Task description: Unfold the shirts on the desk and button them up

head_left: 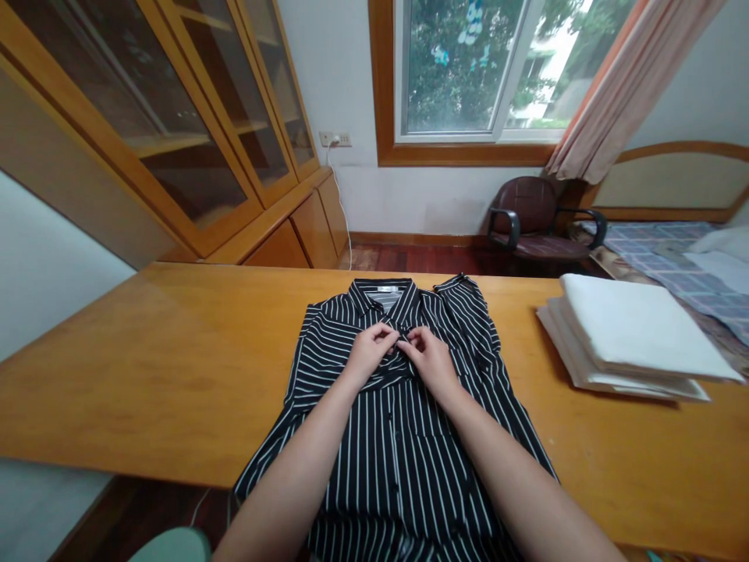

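Note:
A black shirt with white stripes (374,445) lies front side up on the wooden table, its collar (383,297) toward the far edge and its lower part toward me. One sleeve (328,343) is folded across the chest from the left. The other sleeve's cuff end (459,289) rests near the far right of the collar. My left hand (373,349) and my right hand (429,355) meet at the front below the collar, both pinching the sleeve's cuff there. The small part between the fingertips is mostly hidden.
The wooden table (146,367) spreads to both sides. A stack of white folded sheets or boards (637,328) sits at its right. Beyond stand a glass-door cabinet (216,133), a brown armchair (535,218) and a bed (672,250). A green stool (172,546) shows at lower left.

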`<state>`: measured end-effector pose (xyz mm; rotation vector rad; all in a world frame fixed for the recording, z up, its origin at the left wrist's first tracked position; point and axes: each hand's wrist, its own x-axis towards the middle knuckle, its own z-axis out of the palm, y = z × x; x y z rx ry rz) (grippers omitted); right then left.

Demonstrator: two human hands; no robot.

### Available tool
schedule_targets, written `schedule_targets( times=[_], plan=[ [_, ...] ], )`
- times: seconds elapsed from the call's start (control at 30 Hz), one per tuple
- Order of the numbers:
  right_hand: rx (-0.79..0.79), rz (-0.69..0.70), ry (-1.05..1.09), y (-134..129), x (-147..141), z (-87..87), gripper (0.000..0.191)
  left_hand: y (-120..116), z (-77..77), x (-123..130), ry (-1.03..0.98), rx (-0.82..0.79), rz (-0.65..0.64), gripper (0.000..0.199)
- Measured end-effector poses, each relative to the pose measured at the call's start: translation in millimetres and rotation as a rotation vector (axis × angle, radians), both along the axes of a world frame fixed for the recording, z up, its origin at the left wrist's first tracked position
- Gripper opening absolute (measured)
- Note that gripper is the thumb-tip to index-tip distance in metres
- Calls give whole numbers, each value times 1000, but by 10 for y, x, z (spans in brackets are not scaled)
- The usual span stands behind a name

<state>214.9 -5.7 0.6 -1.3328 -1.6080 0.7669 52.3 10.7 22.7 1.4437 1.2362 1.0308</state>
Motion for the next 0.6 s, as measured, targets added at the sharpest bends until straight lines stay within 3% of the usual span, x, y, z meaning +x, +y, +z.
schedule_targets(
  times=[0.17, 0.4, 0.6],
  plan=[
    [93, 49, -59, 5, 1, 13, 18, -14, 28, -9, -18, -27, -6, 20],
    [0, 62, 62, 12, 31, 11, 12, 31, -94, -50, -149, -80, -17, 23],
    [-8, 93, 158, 16, 44, 43, 13, 36, -80, -65, -203, -109, -21, 22]
  ],
)
